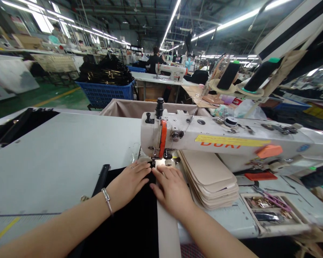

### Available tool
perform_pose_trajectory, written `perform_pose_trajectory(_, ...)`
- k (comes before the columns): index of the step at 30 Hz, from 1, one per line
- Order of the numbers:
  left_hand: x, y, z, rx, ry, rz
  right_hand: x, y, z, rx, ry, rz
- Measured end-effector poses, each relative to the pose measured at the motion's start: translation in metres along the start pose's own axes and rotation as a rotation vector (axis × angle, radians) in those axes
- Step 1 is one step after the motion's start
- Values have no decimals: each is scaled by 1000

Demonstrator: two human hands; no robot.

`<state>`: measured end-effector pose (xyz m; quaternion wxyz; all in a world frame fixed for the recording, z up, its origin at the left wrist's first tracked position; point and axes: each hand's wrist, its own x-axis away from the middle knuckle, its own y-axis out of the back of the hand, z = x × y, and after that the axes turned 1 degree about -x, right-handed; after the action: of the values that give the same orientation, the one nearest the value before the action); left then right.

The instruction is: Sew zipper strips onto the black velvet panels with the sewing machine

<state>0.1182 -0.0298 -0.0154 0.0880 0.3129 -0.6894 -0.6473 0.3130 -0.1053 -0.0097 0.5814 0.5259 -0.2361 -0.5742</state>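
A white sewing machine (188, 125) stands before me, its lit needle area just beyond my fingertips. Under it lies a black fabric piece (134, 222) with a beige panel (168, 229) along its right side. My left hand (131, 182), with a bracelet at the wrist, rests flat on the black fabric, fingers stretched toward the presser foot (153, 162). My right hand (173, 188) presses with spread fingers on the beige panel and the fabric's edge. The fingertips of both hands nearly meet at the foot. A stack of beige panels (211, 175) sits to the right, under the machine arm.
A parts tray (273, 225) with small metal pieces and pink-handled snips (277, 200) lies at right. Black thread cones (228, 76) stand behind the machine. A blue basket (107, 94) of black goods is beyond the table (78, 150). A person (154, 61) sits farther back.
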Motion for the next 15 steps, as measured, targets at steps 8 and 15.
perform_pose_trajectory(8,-1,-6,4,10,-15,-18,-1,-1,-1,4,-14,8)
perform_pose_trajectory(15,11,9,-3,-1,-32,79,15,6,7,-30,-25,13)
